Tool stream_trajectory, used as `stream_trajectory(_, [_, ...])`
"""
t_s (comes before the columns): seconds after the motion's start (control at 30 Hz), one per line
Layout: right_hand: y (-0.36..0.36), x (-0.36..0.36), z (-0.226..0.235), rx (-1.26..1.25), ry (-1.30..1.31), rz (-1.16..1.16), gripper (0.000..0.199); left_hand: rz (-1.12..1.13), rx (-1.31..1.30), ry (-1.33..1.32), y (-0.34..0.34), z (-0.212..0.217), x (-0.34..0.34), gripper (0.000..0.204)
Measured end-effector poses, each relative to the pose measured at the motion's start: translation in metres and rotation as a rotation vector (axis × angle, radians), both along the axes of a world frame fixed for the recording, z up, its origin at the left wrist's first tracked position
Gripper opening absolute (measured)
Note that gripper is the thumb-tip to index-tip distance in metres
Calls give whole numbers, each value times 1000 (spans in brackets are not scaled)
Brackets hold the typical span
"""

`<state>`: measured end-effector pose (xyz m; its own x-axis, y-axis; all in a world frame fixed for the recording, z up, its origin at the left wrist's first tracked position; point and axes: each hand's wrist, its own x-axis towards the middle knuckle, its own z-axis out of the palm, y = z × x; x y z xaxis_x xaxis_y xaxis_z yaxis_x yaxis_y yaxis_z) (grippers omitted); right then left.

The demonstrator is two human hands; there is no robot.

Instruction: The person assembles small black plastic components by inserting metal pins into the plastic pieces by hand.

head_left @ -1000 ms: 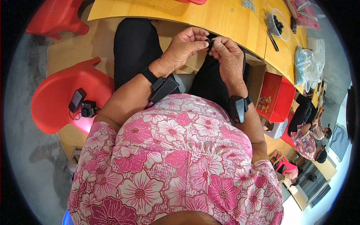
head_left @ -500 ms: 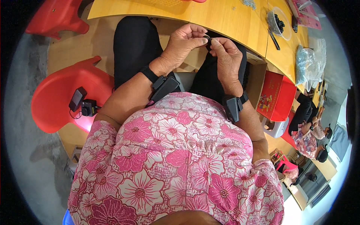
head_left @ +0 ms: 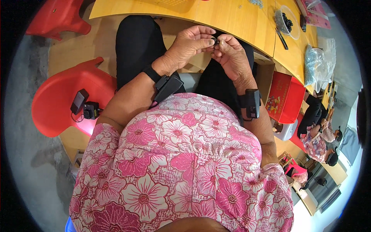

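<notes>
A small dark piece, too small to make out in full, is pinched between my two hands just off the table's near edge, above my lap. My left hand grips it from the left with thumb and forefinger, its other fingers loosely bent. From the right, the thumb and fingertips of my right hand close on the same piece and cover part of it. Each wrist carries a black strap with a black device.
The yellow wooden table holds a clear bowl with small black pieces, a black pen and a clear plastic bag. A red box stands to the right; a red chair with black devices is left. Other people sit far right.
My right hand has turned at the wrist, its palm and fingers now more visible around the dark piece. The left hand keeps its pinch, nearly in place.
</notes>
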<state>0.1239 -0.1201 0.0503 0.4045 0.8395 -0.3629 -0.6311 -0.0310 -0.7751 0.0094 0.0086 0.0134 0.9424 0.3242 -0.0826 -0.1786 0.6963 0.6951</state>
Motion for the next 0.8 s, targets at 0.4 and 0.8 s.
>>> stream_trajectory(0.4, [0, -2, 4, -38, -197, -73, 13, -79, -108, 18, 1, -9, 0, 34])
stream_trajectory(0.8, [1, -5, -9, 109, -169, -91, 13, -149, -184, -41, 3, -12, -1, 34])
